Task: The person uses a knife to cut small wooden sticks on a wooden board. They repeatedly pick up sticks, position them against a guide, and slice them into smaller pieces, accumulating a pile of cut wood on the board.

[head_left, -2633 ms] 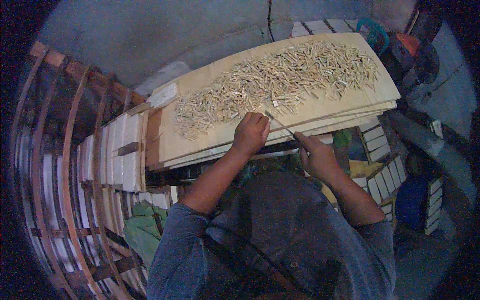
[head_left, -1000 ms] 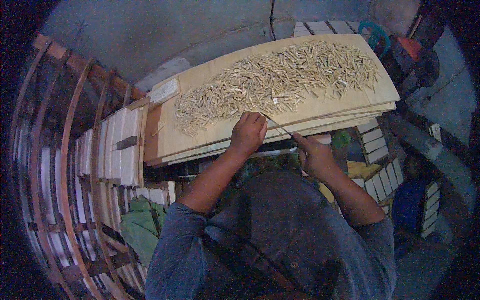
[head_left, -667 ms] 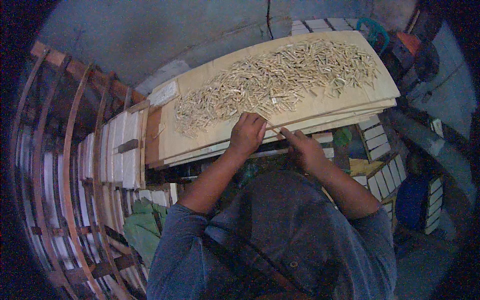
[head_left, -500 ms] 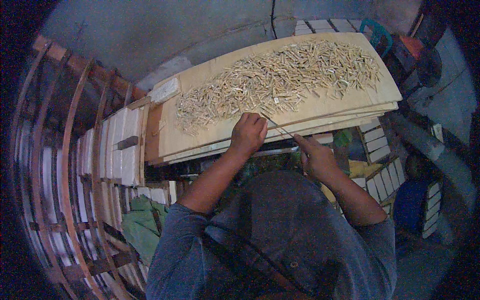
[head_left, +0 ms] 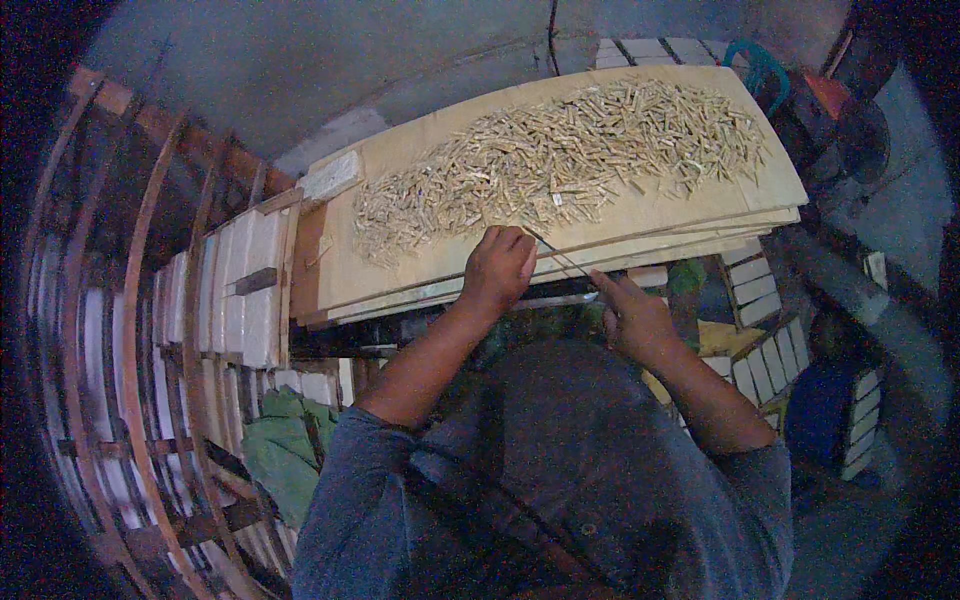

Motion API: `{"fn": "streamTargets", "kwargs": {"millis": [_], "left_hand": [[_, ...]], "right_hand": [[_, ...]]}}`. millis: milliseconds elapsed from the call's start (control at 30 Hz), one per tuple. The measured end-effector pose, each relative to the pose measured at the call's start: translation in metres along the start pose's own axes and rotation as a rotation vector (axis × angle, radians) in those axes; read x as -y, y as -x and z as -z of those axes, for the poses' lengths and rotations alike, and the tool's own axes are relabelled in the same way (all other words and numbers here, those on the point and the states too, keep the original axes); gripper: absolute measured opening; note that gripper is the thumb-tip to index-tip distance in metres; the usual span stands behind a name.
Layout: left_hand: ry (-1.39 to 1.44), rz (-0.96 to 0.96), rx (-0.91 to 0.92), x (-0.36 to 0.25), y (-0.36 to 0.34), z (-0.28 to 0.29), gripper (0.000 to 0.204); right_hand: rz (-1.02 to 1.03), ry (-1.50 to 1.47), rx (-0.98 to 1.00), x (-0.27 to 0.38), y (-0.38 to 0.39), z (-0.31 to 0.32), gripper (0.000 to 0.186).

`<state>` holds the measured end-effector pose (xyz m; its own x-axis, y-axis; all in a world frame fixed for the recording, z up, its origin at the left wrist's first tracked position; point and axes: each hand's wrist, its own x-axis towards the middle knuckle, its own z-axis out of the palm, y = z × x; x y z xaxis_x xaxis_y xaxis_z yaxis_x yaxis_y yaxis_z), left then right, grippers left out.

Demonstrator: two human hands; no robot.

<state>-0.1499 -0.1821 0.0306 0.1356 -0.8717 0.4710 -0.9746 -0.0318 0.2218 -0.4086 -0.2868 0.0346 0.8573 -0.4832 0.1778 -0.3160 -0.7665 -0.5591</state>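
Note:
My right hand (head_left: 640,318) is closed around the near end of a thin, dark, stick-like tool (head_left: 556,252), which slants away to the left over the board's front edge. Just left of that tool, my left hand (head_left: 500,268) is closed with its fingers curled at the same edge; what it pinches is hidden. A wide heap of short pale sticks (head_left: 560,150) is spread over the light wooden board (head_left: 690,205), beyond both hands. The tool's exact kind is too small to tell.
More boards lie stacked beneath the top one. On the left stand white slabs (head_left: 235,290) and a slatted wooden rack (head_left: 150,240), with a green cloth (head_left: 285,440) below. White-slatted trays (head_left: 770,360) and a dark blue rounded object (head_left: 820,410) are at the right. A wall rises behind.
Both hands keep nearly the same pose at the board's edge. The board and its surroundings sit slightly shifted in the view.

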Motion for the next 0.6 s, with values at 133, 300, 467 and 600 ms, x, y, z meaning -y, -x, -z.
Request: {"fn": "streamTargets", "kwargs": {"millis": [133,300,467,600], "left_hand": [[-0.033,0.021,0.029,-0.002,0.003,0.004,0.016],[-0.014,-0.011,0.026,0.005,0.004,-0.002,0.019],[0.01,-0.039,-0.073,0.002,0.006,-0.001,0.013],[0.008,-0.011,-0.028,0.001,0.007,0.005,0.015]], "right_hand": [[0.016,-0.101,-0.01,0.02,-0.021,0.01,0.063],[-0.014,-0.036,0.07,0.022,-0.038,-0.01,0.066],[-0.016,0.029,0.064,0.005,-0.003,0.004,0.069],[-0.053,-0.003,0.089,0.019,-0.012,0.012,0.069]]}}
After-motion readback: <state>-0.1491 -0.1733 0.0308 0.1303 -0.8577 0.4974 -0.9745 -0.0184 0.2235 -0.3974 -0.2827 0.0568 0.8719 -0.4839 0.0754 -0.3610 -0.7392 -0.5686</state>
